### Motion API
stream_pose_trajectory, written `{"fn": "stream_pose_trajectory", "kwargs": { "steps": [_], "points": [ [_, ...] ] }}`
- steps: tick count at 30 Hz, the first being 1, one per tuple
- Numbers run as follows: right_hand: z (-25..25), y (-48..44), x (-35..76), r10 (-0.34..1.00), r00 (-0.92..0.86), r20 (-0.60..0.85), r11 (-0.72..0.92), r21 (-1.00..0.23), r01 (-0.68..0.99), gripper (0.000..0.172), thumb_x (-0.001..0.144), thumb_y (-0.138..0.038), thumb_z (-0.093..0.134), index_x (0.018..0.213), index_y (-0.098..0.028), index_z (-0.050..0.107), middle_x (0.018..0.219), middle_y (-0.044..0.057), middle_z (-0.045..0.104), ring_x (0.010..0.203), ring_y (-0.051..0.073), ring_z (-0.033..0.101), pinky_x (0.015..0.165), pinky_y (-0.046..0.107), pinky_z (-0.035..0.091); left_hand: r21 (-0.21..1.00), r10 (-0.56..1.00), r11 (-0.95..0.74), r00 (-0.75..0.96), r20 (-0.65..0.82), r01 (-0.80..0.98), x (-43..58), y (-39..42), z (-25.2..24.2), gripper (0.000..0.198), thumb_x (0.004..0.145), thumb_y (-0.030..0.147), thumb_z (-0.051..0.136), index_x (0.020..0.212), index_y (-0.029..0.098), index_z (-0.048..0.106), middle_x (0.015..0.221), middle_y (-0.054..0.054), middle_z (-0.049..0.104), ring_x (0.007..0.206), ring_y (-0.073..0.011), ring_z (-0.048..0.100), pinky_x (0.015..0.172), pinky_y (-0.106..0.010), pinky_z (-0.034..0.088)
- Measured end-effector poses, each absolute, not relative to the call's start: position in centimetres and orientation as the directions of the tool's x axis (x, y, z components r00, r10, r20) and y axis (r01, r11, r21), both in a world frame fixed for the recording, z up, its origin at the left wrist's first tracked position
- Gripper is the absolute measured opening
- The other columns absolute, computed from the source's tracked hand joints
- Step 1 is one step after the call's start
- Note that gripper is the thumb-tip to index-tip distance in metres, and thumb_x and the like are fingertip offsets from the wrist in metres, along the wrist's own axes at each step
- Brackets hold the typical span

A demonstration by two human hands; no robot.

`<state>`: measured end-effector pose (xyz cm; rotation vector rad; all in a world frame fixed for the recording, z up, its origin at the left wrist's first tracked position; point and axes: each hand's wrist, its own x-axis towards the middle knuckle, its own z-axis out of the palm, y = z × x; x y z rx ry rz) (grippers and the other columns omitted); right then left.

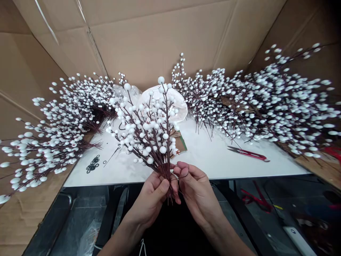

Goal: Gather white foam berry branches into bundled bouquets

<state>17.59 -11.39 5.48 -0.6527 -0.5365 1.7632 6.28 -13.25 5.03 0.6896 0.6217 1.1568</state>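
Note:
A bunch of artificial white berry stems (149,129) stands upright over the table's front edge. My left hand (153,192) is wrapped round its dark red lower stems, thumb on the near side. At the right of the stems, my right hand (195,188) pinches a thin dark loop (188,170), which passes close to the stems; whether it goes all the way round them I cannot tell. The stem ends stick out below my fingers. Several small black rings (92,164) lie on the table to the left.
Berry stems are heaped at the left (66,121) and the right (255,103). Red-handled thread snips (249,153) lie on the white table (213,160) at the right. A white plastic bag (181,103) sits behind the bunch. Cardboard walls (160,39) enclose the back and sides.

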Motion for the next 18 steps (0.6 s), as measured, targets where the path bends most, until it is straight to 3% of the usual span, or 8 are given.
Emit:
{"fn": "stream_pose_trajectory", "kwargs": {
  "steps": [4,6,8,9,10,12,15,18],
  "points": [
    [4.6,-11.5,17.2,0.978,-0.192,-0.081,-0.196,-0.676,-0.710,0.019,0.066,-0.037,0.075,0.083,-0.029,0.072,0.074,0.000,0.069,0.040,0.010,0.052,0.024,0.018,0.035,0.751,0.936,0.274,0.347,-0.065,-0.601,6.1,-13.5,5.4,0.034,0.075,0.033,0.067,0.105,0.019,0.062,0.069,0.001,0.052,0.060,-0.0105,0.049,0.057,-0.023,0.047],
    [3.9,-11.1,17.5,0.985,-0.144,0.090,-0.022,-0.773,-0.634,0.017,0.071,-0.039,0.071,0.087,-0.035,0.071,0.081,0.000,0.070,0.040,0.010,0.051,0.029,0.024,0.040,0.741,0.928,0.295,0.365,-0.072,-0.604,5.9,-13.6,5.6,0.035,0.073,0.032,0.068,0.105,0.018,0.062,0.069,0.001,0.053,0.060,-0.0103,0.050,0.058,-0.023,0.047],
    [3.5,-10.4,18.3,0.913,-0.117,0.391,0.307,-0.847,-0.434,0.015,0.075,-0.036,0.069,0.089,-0.040,0.071,0.078,-0.001,0.072,0.047,0.013,0.057,0.055,0.039,0.052,0.733,0.922,0.324,0.372,-0.104,-0.598,5.5,-13.7,5.9,0.032,0.072,0.030,0.069,0.100,0.017,0.063,0.067,0.001,0.055,0.062,-0.0112,0.054,0.063,-0.024,0.047],
    [3.5,-10.0,18.9,0.827,-0.157,0.539,0.483,-0.825,-0.293,0.018,0.076,-0.032,0.069,0.091,-0.042,0.070,0.075,-0.002,0.073,0.058,0.018,0.063,0.075,0.048,0.049,0.732,0.917,0.344,0.378,-0.127,-0.588,5.3,-13.7,6.1,0.027,0.072,0.030,0.069,0.094,0.015,0.065,0.066,0.000,0.057,0.064,-0.0120,0.056,0.065,-0.024,0.047],
    [3.7,-9.5,19.6,0.726,-0.222,0.651,0.631,-0.759,-0.164,0.023,0.076,-0.030,0.069,0.094,-0.043,0.069,0.074,-0.001,0.073,0.074,0.023,0.065,0.089,0.054,0.039,0.730,0.910,0.365,0.386,-0.150,-0.578,5.0,-13.8,6.4,0.021,0.071,0.029,0.070,0.085,0.014,0.065,0.064,-0.001,0.058,0.066,-0.0128,0.058,0.066,-0.024,0.046],
    [4.5,-8.9,20.9,0.562,-0.387,0.731,0.801,-0.597,0.037,0.028,0.075,-0.032,0.069,0.101,-0.042,0.067,0.078,0.000,0.074,0.100,0.031,0.059,0.100,0.058,0.022,0.722,0.890,0.410,0.419,-0.182,-0.557,4.5,-14.0,6.8,0.018,0.070,0.030,0.071,0.070,0.013,0.062,0.063,-0.003,0.061,0.066,-0.0141,0.060,0.064,-0.023,0.045],
    [6.2,-8.6,22.4,0.391,-0.562,0.728,0.920,-0.291,0.264,0.034,0.076,-0.031,0.068,0.108,-0.042,0.064,0.088,-0.003,0.074,0.119,0.034,0.043,0.096,0.052,0.020,0.703,0.860,0.472,0.455,-0.233,-0.532,3.9,-14.1,7.3,0.018,0.070,0.026,0.070,0.066,0.013,0.059,0.061,-0.003,0.064,0.063,-0.0138,0.063,0.059,-0.021,0.046],
    [7.2,-8.8,23.1,0.306,-0.643,0.702,0.918,-0.038,0.396,0.045,0.078,-0.027,0.067,0.117,-0.048,0.056,0.095,-0.009,0.073,0.120,0.030,0.042,0.087,0.044,0.024,0.663,0.834,0.529,0.470,-0.290,-0.530,3.6,-14.1,7.7,0.010,0.071,0.019,0.068,0.073,0.012,0.061,0.061,-0.003,0.067,0.059,-0.0119,0.064,0.053,-0.017,0.047]
  ]
}}
